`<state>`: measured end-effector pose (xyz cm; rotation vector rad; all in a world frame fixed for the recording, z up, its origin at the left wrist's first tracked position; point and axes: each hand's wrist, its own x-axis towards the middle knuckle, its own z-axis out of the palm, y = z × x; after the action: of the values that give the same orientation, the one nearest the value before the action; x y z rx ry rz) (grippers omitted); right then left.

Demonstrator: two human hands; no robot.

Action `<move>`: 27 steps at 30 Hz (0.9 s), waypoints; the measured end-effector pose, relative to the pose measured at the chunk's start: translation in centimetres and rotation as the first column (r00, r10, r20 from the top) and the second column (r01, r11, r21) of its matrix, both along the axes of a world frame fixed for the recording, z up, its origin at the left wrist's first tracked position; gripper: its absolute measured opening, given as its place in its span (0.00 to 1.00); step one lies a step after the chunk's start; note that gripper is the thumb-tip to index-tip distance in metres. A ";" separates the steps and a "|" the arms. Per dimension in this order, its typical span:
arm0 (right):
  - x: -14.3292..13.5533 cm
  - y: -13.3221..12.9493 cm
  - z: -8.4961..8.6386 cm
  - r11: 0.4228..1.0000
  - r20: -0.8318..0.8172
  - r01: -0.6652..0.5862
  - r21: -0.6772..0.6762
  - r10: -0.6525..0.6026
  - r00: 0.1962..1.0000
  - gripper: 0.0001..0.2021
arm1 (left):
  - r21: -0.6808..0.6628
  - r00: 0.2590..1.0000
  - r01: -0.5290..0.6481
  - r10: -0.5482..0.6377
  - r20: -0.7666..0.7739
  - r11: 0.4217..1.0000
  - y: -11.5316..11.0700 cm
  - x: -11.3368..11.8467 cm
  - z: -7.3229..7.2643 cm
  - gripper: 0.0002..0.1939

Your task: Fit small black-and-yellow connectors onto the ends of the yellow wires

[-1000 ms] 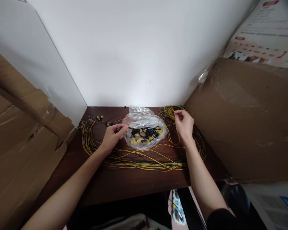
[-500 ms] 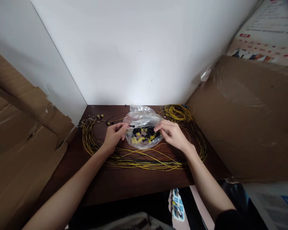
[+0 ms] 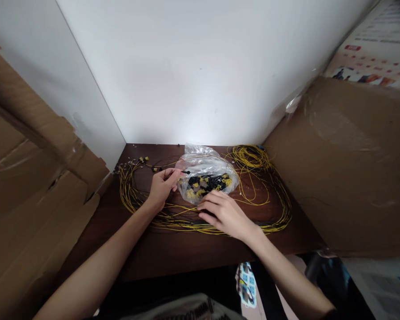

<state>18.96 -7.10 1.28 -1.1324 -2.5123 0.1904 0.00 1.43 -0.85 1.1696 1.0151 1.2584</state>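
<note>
One black piece (image 3: 186, 172) juts from the pinching left hand (image 3: 160, 189), seemingly to free its tip, the right hand (image 3: 222, 213) apart, fingers loosely spread.

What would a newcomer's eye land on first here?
Probably the clear plastic bag of black and yellow pieces, mid-table. Yellow and black wires curve around its left, near and right sides, with a yellow coil at the table's far right. The left hand pinches a small black piece near the bag.
</note>
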 end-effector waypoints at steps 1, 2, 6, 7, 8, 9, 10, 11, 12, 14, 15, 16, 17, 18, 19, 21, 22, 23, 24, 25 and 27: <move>-0.5 0.0 -0.1 1.000 0.029 -0.005 0.007 0.004 1.000 0.08 | 0.003 1.000 0.002 -0.002 -0.003 1.000 0.0 0.0 0.0 0.12; -1.0 0.0 -0.2 1.000 0.055 -0.004 0.015 0.003 0.998 0.08 | 0.002 1.000 0.002 -0.002 -0.002 1.000 0.0 0.0 0.0 0.12; -2.6 0.1 -0.3 0.998 0.150 0.012 0.068 -0.022 0.989 0.07 | 0.005 1.000 0.001 -0.001 -0.005 1.000 0.0 0.1 -0.1 0.12; -2.9 0.2 -0.3 0.996 0.169 0.011 0.087 -0.025 0.985 0.08 | 0.010 1.000 0.005 -0.005 -0.014 1.000 0.0 0.1 -0.2 0.12; -3.2 0.2 -0.3 0.994 0.187 0.007 0.105 -0.027 0.982 0.08 | 0.014 1.000 0.009 -0.008 -0.024 1.000 0.0 0.2 -0.2 0.12; -3.6 0.3 -0.3 0.993 0.201 0.005 0.119 -0.029 0.979 0.08 | 0.016 0.999 0.013 -0.013 -0.033 1.000 0.0 0.2 -0.3 0.12; -3.9 0.4 -0.3 0.992 0.210 0.005 0.128 -0.032 0.977 0.08 | 0.015 0.999 0.016 -0.015 -0.040 1.000 0.0 0.2 -0.3 0.13; -4.2 0.4 -0.4 0.991 0.217 0.009 0.131 -0.038 0.975 0.08 | 0.012 0.999 0.017 -0.016 -0.046 1.000 0.0 0.1 -0.3 0.13; -4.4 0.5 -0.4 0.992 0.221 0.017 0.127 -0.045 0.974 0.08 | 0.008 0.998 0.020 -0.019 -0.052 1.000 0.0 0.1 -0.3 0.13; -4.9 0.7 -0.5 0.993 0.222 0.038 0.113 -0.062 0.973 0.06 | -0.003 0.997 0.032 -0.032 -0.065 0.999 0.1 0.1 -0.3 0.14; -5.1 0.7 -0.5 0.994 0.223 0.044 0.105 -0.067 0.973 0.05 | -0.008 0.997 0.041 -0.042 -0.069 0.999 0.1 0.0 -0.3 0.14; -5.4 0.7 -0.5 0.994 0.222 0.047 0.097 -0.068 0.973 0.05 | -0.013 0.996 0.049 -0.050 -0.070 0.999 0.1 0.0 -0.3 0.14; -5.6 0.8 -0.5 0.995 0.218 0.047 0.091 -0.066 0.974 0.05 | -0.016 0.996 0.057 -0.058 -0.071 0.998 0.1 0.0 -0.3 0.14; -6.0 0.8 -0.5 0.995 0.212 0.044 0.085 -0.061 0.975 0.04 | -0.016 0.995 0.063 -0.064 -0.071 0.998 0.1 0.0 -0.3 0.14; -6.3 0.8 -0.5 0.996 0.203 0.044 0.077 -0.058 0.977 0.04 | -0.011 0.995 0.069 -0.070 -0.073 0.998 0.1 -0.1 -0.3 0.14; -7.2 0.7 -0.5 0.997 0.180 0.052 0.058 -0.062 0.982 0.04 | 0.003 0.994 0.077 -0.076 -0.082 0.997 0.0 -0.1 -0.3 0.13; -7.7 0.6 -0.6 0.997 0.169 0.061 0.048 -0.068 0.983 0.04 | 0.012 0.994 0.074 -0.073 -0.087 0.997 0.0 -0.1 -0.3 0.13; -8.2 0.5 -0.6 0.997 0.159 0.070 0.039 -0.075 0.984 0.04 | 0.020 0.993 0.072 -0.070 -0.095 0.997 0.0 -0.1 -0.3 0.13; -8.7 0.4 -0.6 0.997 0.151 0.072 0.031 -0.076 0.986 0.04 | 0.027 0.992 0.071 -0.068 -0.107 0.997 0.0 -0.1 -0.3 0.13; -9.0 0.2 -0.5 0.998 0.144 0.058 0.024 -0.061 0.988 0.05 | 0.036 0.990 0.072 -0.067 -0.122 0.997 0.0 0.0 -0.3 0.13; -9.3 -0.1 0.1 1.000 0.116 -0.027 -0.001 0.027 0.993 0.05 | 0.063 0.985 0.079 -0.068 -0.160 0.995 -0.1 0.0 -0.3 0.13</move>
<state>9.70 -7.24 1.35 -1.1399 -2.6306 0.1344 -0.01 1.37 -1.12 1.3655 1.0405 1.1647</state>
